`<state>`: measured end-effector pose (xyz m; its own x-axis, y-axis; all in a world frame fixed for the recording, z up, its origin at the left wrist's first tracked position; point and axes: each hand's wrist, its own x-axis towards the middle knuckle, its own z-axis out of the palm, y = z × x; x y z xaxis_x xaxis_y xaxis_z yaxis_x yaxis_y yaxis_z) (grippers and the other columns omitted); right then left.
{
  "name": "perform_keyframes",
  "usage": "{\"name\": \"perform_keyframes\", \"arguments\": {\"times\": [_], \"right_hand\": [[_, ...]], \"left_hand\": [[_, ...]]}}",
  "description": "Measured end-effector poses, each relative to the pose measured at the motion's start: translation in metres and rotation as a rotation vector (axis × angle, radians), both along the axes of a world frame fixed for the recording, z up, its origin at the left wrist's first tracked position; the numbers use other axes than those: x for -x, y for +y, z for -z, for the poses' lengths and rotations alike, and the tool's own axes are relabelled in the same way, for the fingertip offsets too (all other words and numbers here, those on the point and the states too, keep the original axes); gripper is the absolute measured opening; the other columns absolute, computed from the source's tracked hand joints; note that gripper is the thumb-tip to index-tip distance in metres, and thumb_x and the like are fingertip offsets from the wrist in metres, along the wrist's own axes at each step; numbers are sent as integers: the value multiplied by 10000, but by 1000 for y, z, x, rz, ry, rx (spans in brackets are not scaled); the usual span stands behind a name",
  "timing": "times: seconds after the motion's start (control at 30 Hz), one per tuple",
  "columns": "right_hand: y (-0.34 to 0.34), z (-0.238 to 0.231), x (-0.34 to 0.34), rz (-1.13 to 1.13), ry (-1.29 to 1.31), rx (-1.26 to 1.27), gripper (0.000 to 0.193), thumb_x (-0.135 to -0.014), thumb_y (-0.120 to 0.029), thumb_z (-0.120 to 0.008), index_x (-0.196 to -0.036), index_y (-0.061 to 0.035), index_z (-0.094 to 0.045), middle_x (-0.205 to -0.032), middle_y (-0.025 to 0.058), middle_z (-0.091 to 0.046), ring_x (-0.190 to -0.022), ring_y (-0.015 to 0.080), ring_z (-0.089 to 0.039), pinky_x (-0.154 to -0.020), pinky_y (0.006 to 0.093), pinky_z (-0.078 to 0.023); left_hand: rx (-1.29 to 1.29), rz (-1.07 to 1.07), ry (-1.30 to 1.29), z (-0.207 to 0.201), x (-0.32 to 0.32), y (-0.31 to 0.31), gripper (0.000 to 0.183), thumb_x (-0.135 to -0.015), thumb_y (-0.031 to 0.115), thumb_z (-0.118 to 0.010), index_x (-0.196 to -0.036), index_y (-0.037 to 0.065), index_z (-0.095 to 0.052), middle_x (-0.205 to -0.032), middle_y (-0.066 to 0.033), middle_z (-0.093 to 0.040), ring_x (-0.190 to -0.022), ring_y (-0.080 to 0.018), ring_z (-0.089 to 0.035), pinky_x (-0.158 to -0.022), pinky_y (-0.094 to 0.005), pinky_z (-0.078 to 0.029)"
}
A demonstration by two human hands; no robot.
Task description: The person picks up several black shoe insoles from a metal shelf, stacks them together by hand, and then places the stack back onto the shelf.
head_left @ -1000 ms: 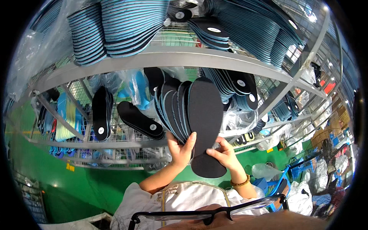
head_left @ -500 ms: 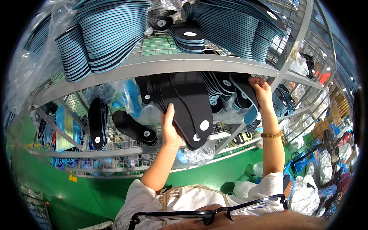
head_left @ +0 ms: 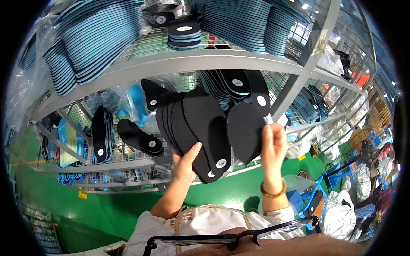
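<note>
In front of the middle shelf, my left hand (head_left: 184, 165) is closed on a fanned stack of black insoles (head_left: 204, 123), its thumb lying across the top one. White round stickers mark their lower ends. My right hand (head_left: 274, 144) pinches a black insole (head_left: 245, 130) by its right edge, close beside the stack. Whether it is one insole or more cannot be made out. Behind them on the shelf lie more black insoles (head_left: 236, 82) with blue undersides, partly hidden by what I hold.
Tall piles of blue-and-black insoles (head_left: 98, 42) fill the upper shelf, behind its grey metal edge (head_left: 179, 63). Left on the middle shelf lie a curved black insole bunch (head_left: 139, 137) and clear plastic bags. A slanted grey post (head_left: 314, 55) stands at right, above green floor (head_left: 128, 209).
My right hand has come down and toward me, bringing an insole out from the shelf to beside the stack. The left hand's stack has moved slightly lower, and the whole view has shifted.
</note>
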<state>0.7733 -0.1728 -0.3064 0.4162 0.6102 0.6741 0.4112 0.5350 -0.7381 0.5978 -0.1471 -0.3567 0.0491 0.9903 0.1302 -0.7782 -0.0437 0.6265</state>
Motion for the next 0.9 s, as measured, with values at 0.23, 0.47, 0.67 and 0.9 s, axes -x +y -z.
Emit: {"name": "perform_keyframes", "arguments": {"times": [0.23, 0.47, 0.67, 0.9], "right_hand": [[-29, 9, 39, -226, 147, 2, 191, -730, -27, -593, -786, -31, -410, -767, 10, -442, -669, 65, -433, -608, 187, -369], [-43, 26, 113, -436, 311, 78, 354, -693, -61, -644, -946, -29, -398, -898, 61, -503, -820, 117, -489, -755, 249, -397], [-55, 42, 202, -553, 450, 49, 344, -697, -60, -639, -940, -39, -398, -902, 60, -505, -821, 108, -489, -757, 247, -396], [-70, 53, 282, -597, 461, 75, 351, -694, -55, -640, -944, -40, -395, -906, 58, -505, -832, 110, -485, -767, 250, -390]], "left_hand": [[-183, -129, 288, 4, 9, -28, 513, -630, -4, -636, -1083, -13, -396, -1020, -101, -483, -908, -174, -489, -810, -287, -377], [-560, -511, 667, -9, 87, -64, 619, -580, 46, -698, -1085, -51, -354, -1009, -143, -475, -899, -205, -501, -778, -302, -393], [-626, -644, 758, -8, 169, -92, 681, -577, 24, -695, -1110, -70, -281, -1029, -162, -463, -900, -217, -512, -772, -296, -404], [-671, -704, 746, 0, 249, -116, 730, -563, 9, -685, -1168, -50, -281, -1126, -170, -411, -1011, -235, -446, -863, -324, -344]]}}
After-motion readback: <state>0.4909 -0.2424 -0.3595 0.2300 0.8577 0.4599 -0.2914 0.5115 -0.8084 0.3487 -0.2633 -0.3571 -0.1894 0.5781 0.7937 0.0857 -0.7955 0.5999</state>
